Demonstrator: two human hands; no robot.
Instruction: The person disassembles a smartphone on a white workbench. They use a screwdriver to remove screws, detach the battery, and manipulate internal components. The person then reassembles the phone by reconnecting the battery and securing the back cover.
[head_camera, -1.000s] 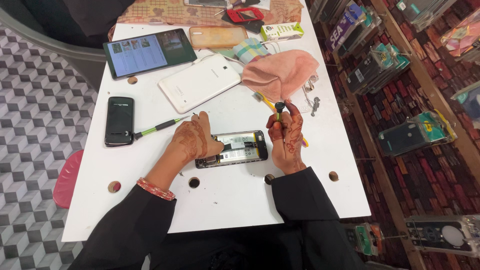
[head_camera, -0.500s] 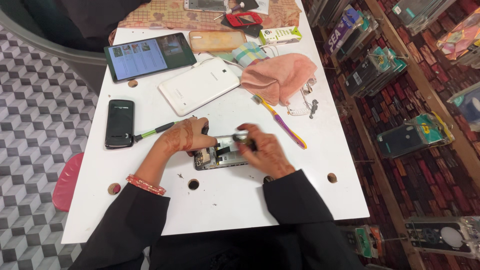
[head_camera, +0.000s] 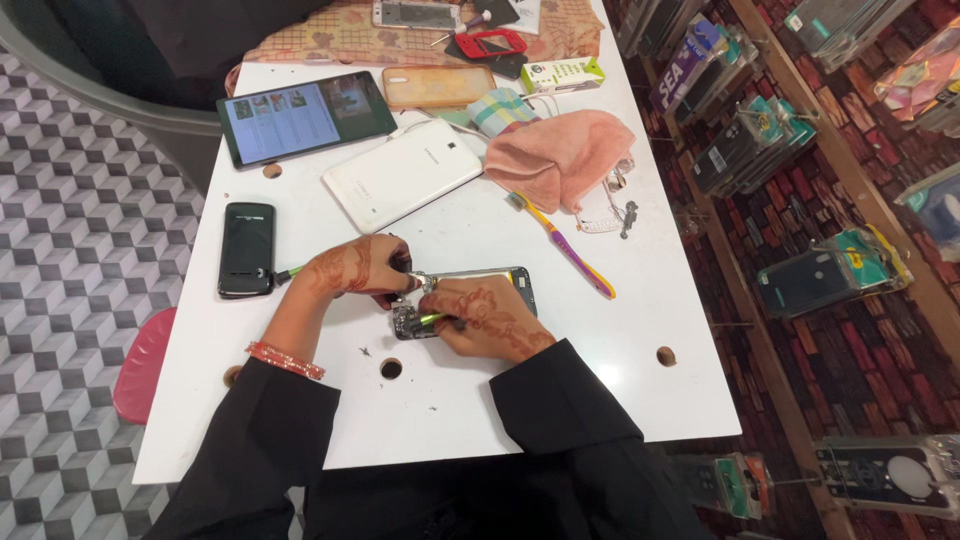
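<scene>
White table (head_camera: 560, 400) with opened phone (head_camera: 500, 285), black phone (head_camera: 246, 248), two tablets (head_camera: 400, 172), pink cloth (head_camera: 560, 155), toothbrush (head_camera: 570, 250).

At ten o'clock on my white table (head_camera: 520, 420) a dark tablet (head_camera: 306, 116) lies slantwise, its screen lit pale blue with rows of small thumbnails. Toward nine o'clock sits a black phone (head_camera: 246, 249), screen dark, upright on its long side. At twelve o'clock I see a small green-and-white carton (head_camera: 562, 76) lying flat, and beyond it, at the far edge, a phone with a grey screen (head_camera: 417, 14). From one to four o'clock, off the table, hang clear plastic packets of phone cases (head_camera: 740, 140), purple, teal and green. At five o'clock, one blister pack (head_camera: 885, 475) shows a dark card.
</scene>
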